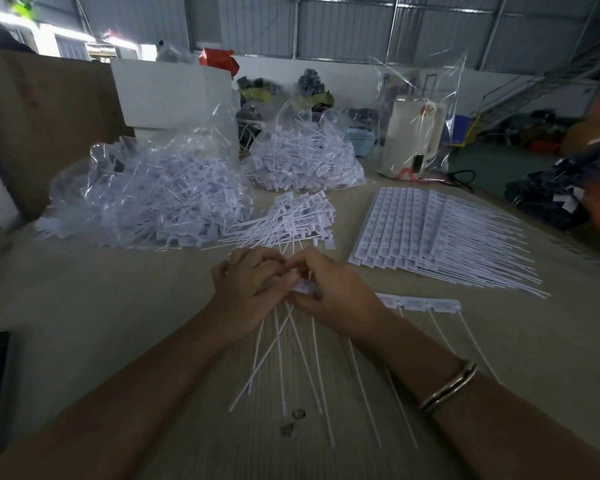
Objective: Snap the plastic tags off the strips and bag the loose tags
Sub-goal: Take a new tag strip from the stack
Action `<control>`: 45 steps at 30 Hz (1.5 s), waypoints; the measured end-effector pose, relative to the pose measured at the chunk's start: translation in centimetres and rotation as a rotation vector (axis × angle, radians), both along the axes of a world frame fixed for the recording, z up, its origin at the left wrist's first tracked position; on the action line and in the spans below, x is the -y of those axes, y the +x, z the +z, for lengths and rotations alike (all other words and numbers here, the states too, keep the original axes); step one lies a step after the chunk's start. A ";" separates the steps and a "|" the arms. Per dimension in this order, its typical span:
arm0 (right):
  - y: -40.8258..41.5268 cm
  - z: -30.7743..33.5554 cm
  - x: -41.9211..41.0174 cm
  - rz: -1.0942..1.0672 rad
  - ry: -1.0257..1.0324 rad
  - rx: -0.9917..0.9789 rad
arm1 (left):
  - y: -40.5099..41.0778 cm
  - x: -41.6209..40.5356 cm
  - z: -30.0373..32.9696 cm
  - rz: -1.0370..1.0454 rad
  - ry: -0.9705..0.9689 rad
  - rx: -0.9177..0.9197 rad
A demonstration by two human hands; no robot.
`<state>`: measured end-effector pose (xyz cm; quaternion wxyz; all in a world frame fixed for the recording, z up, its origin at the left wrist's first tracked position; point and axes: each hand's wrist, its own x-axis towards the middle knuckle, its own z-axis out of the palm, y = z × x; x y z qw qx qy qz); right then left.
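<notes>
Both hands meet at the middle of the table point(84, 327), knuckles up, fingertips touching. The left hand point(248, 285) has its fingers curled down onto a strip of white tags point(418, 302); the right hand point(329, 289) pinches the same strip from the other side, thumb underneath. Between the two hands a small white bit of the strip shows at the fingertips. The rest of the strip runs out to the right from under the right hand and lies flat on the table, several tags still joined along it. Thin white tails point(281, 358) fan toward the person from under the hands, some crossing each other; how many of these are already loose cannot be told.

Just beyond the hands lies a pile of loose tags point(291, 220), heads mostly to the right, tails to the left. To the right of it, a flat stack of unbroken strips point(406, 226), overlapped like shingles, tails pointing right. Behind the loose pile, two clear bags stuffed with tags: a large bag point(146, 199) at the left, a smaller bag point(305, 161) behind centre. An upright clear bag point(416, 109) stands further back at the right, in front of a white jug point(413, 133).

A metal bracelet point(447, 386) sits on the right forearm. Two small dark bits point(293, 420) lie on the table near the tail ends.
</notes>
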<state>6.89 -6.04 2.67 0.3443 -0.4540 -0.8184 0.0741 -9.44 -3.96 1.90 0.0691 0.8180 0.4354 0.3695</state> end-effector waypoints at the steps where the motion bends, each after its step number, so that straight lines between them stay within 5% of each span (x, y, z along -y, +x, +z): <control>1: -0.2 0.0 0.1 0.019 0.007 0.023 | 0.0 -0.1 0.0 0.001 -0.001 -0.018; 6: 2.2 0.7 0.4 -0.071 -0.037 0.084 | -0.7 -0.5 0.3 -0.051 -0.106 0.221; 12: 2.6 0.5 0.5 -0.123 -0.028 0.242 | -0.7 -0.7 0.2 -0.148 -0.095 0.186; 18: 2.3 0.8 0.7 -0.061 -0.139 -0.133 | -0.8 -0.4 0.3 -0.095 0.026 0.209; 24: 1.2 0.7 0.6 0.043 -0.194 -0.404 | -1.1 -1.0 -0.4 -0.156 -0.183 0.379; 28: 3.2 0.8 0.4 -0.072 -0.163 -0.623 | -2.1 -1.1 -0.5 -0.153 -0.434 0.711; 33: 2.5 -0.3 0.3 -0.148 -0.130 -0.041 | -0.3 -1.4 -0.5 0.142 -0.129 0.058; 38: -0.1 -0.2 -0.2 -0.030 -0.004 -0.010 | -0.3 -0.2 0.2 0.003 -0.082 0.088; 45: 2.5 0.3 0.4 -0.018 -0.130 -0.048 | -0.3 -0.7 -0.2 -0.023 -0.003 0.087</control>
